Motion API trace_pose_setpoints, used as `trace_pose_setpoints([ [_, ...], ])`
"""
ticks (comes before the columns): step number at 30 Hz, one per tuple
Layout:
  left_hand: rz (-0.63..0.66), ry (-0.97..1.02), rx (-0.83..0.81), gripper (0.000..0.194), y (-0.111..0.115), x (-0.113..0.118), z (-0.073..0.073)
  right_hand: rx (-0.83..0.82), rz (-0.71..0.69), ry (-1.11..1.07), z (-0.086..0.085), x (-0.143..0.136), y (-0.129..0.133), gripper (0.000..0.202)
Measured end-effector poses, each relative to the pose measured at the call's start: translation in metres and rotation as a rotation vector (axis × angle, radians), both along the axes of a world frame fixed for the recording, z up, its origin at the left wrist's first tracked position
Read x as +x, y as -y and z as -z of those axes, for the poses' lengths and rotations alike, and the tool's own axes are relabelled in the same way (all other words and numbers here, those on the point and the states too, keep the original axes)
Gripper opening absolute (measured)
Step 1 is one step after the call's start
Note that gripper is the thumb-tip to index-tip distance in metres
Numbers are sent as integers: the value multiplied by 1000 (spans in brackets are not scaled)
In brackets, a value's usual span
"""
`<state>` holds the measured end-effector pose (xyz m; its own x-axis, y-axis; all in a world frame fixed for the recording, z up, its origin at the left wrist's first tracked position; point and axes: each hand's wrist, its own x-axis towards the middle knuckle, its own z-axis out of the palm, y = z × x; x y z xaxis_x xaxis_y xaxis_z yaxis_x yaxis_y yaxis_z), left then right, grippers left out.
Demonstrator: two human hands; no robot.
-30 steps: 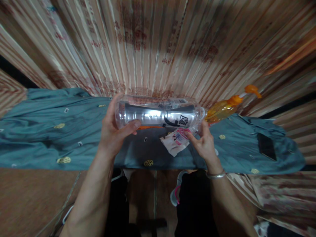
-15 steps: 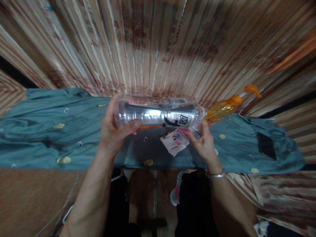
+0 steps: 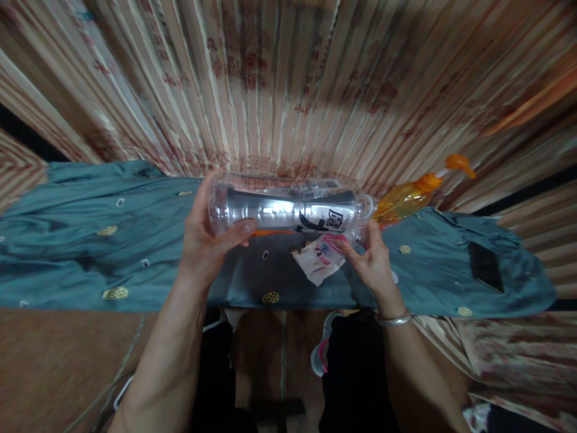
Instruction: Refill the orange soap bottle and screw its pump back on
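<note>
A clear plastic bottle [image 3: 279,207] with a silver label and large black characters lies sideways across the middle of the view. My left hand [image 3: 205,240] is closed around its base end, thumb along the near side. At the neck end, my right hand [image 3: 372,258] grips the bottle with thumb and fingers. Just under the bottle, beside my right thumb, is a crumpled white and pink packet [image 3: 319,261]; whether the thumb touches it I cannot tell. Some orange shows below the bottle, mostly hidden by it.
A pump bottle [image 3: 406,198] with yellow-orange liquid stands beyond my right hand. A dark phone [image 3: 485,266] lies at the right on the green patterned cloth [image 3: 148,240]. Striped curtain fabric [image 3: 270,90] hangs behind. My legs and shoes are below the cloth's front edge.
Hardly anything differs. Both hands keep the bottle in the same position, and the whole view has shifted very slightly.
</note>
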<state>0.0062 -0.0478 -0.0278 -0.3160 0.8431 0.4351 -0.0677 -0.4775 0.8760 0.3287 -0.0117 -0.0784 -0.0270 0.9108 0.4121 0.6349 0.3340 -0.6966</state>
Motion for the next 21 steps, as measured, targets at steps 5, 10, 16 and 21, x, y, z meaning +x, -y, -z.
trace_pose_setpoints([
  [5,21,26,3,67,1,-1,0,12,-2,2,-2,-1,0,81],
  [10,22,54,22,68,0,1,0,-10,1,17,-6,-2,3,79],
  [16,18,82,2,69,1,3,-2,10,3,5,-4,-1,1,80],
  [21,25,42,-16,67,2,0,-2,-10,3,-4,-1,-1,0,81],
])
